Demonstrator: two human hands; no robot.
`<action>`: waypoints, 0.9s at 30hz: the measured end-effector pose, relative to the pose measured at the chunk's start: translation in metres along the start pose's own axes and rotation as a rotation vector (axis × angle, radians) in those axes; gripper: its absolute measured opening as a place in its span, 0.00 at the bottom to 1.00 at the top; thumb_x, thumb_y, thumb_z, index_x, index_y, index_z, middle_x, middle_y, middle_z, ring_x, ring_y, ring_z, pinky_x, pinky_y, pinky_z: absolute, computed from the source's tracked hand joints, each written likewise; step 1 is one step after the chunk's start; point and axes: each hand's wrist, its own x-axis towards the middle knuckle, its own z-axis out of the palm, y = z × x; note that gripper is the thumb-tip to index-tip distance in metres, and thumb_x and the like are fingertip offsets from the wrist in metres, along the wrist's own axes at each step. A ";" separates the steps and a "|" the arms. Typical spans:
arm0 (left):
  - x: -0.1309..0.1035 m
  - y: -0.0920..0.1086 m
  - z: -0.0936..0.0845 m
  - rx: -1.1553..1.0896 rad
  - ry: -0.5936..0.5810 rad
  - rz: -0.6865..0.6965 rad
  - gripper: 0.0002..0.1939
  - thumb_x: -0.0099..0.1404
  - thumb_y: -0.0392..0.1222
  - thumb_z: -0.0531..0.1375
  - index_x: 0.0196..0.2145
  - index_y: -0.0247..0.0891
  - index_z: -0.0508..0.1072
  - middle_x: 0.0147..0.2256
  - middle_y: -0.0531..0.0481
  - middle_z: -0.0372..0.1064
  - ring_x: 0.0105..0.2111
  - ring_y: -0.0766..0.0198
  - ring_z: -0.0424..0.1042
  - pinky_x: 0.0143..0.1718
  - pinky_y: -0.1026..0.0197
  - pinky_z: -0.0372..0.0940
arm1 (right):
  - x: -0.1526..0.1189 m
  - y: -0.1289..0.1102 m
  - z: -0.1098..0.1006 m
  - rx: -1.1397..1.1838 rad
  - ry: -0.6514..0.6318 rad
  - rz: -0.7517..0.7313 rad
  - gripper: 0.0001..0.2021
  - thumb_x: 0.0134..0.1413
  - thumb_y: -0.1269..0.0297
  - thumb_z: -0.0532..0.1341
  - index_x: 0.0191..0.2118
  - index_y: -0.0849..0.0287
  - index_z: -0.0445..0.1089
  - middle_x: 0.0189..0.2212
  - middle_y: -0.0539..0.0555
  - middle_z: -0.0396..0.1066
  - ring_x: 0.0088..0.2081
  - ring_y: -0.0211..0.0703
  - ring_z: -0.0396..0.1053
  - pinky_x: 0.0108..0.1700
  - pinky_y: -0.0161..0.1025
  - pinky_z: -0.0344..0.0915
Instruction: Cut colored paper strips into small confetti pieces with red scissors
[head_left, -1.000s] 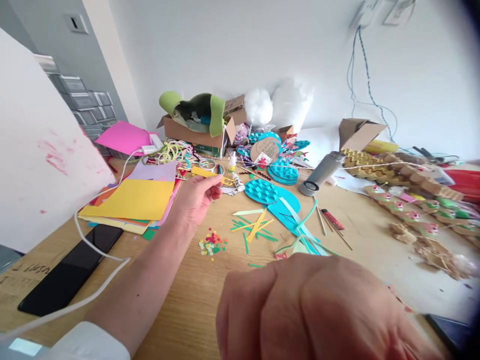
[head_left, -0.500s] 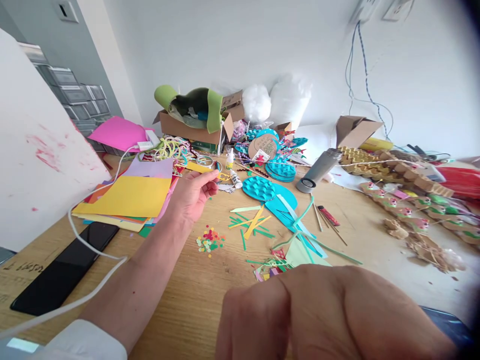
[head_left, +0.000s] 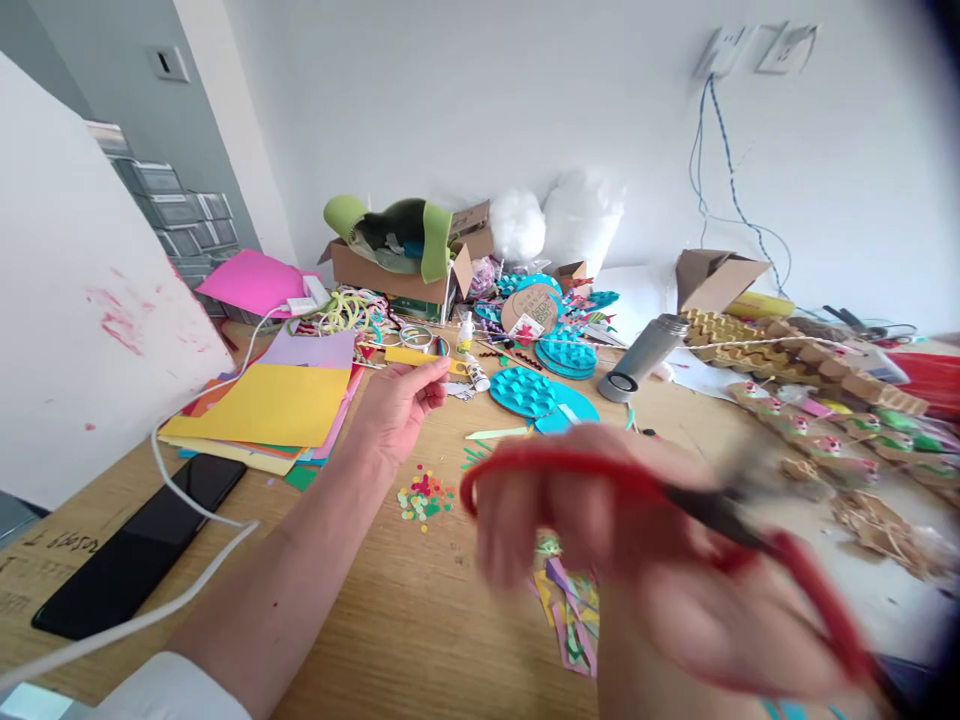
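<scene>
My left hand (head_left: pixel 409 405) is pinched around a yellow paper strip (head_left: pixel 405 356) with punched holes at its right end. Close to the camera, my right hand (head_left: pixel 637 540), smeared by motion, is closed on red-handled scissors (head_left: pixel 547 460). Their dark metal part points up and right; blur hides how far the blades are apart. Small coloured paper dots (head_left: pixel 426 498) lie on the table between the hands. Below the right hand is a heap of paper scraps (head_left: pixel 570 615). Blue egg-carton ovals (head_left: pixel 525 392) sit behind it.
Stacked coloured paper (head_left: pixel 262 405) and a black phone (head_left: pixel 142 545) with a white cable lie at left. A grey flask (head_left: pixel 645 355) rests at right, near cardboard egg trays (head_left: pixel 757 345). A cardboard box (head_left: pixel 390 272) and white stuffing (head_left: pixel 585 215) stand along the wall.
My right hand has risen from the bottom edge and turned, bringing red-handled scissors into sight. My left hand still holds the yellow strip. The camera view has tilted slightly upward.
</scene>
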 end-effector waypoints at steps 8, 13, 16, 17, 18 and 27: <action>-0.001 -0.002 0.000 0.003 0.014 -0.016 0.10 0.42 0.37 0.71 0.23 0.31 0.76 0.22 0.52 0.72 0.21 0.72 0.67 0.26 0.68 0.61 | 0.257 -0.107 -0.016 -0.374 -0.034 0.406 0.27 0.56 0.39 0.55 0.20 0.59 0.61 0.16 0.50 0.66 0.18 0.34 0.61 0.20 0.31 0.53; -0.002 -0.001 0.001 0.009 0.025 -0.009 0.12 0.42 0.39 0.72 0.25 0.31 0.77 0.23 0.51 0.72 0.22 0.72 0.67 0.26 0.68 0.62 | 0.238 -0.086 -0.013 -0.329 -0.135 0.589 0.27 0.54 0.39 0.56 0.20 0.59 0.64 0.16 0.53 0.71 0.17 0.36 0.67 0.19 0.30 0.58; -0.004 -0.001 0.002 0.011 0.022 -0.003 0.12 0.42 0.39 0.72 0.25 0.32 0.77 0.23 0.51 0.72 0.22 0.72 0.67 0.26 0.67 0.61 | 0.243 -0.078 -0.012 -0.315 -0.146 0.626 0.27 0.52 0.38 0.57 0.20 0.59 0.64 0.15 0.52 0.70 0.15 0.36 0.66 0.17 0.31 0.58; -0.004 -0.002 0.003 0.012 0.020 -0.002 0.12 0.42 0.39 0.72 0.24 0.32 0.77 0.22 0.52 0.71 0.22 0.72 0.67 0.26 0.67 0.61 | 0.244 -0.077 -0.012 -0.306 -0.149 0.632 0.27 0.52 0.37 0.57 0.20 0.58 0.64 0.14 0.52 0.70 0.15 0.37 0.66 0.17 0.31 0.58; -0.005 -0.002 0.004 0.017 0.017 -0.001 0.11 0.42 0.39 0.72 0.23 0.32 0.76 0.22 0.52 0.71 0.22 0.72 0.67 0.26 0.67 0.61 | 0.245 -0.076 -0.012 -0.297 -0.151 0.637 0.27 0.52 0.37 0.57 0.21 0.58 0.64 0.14 0.52 0.69 0.15 0.37 0.66 0.16 0.31 0.59; -0.007 -0.005 0.005 0.121 -0.014 0.005 0.11 0.45 0.41 0.71 0.21 0.32 0.75 0.20 0.52 0.69 0.22 0.71 0.66 0.27 0.66 0.61 | 0.245 -0.076 -0.010 -0.255 -0.135 0.645 0.28 0.51 0.36 0.57 0.21 0.59 0.64 0.15 0.53 0.69 0.15 0.37 0.66 0.17 0.32 0.59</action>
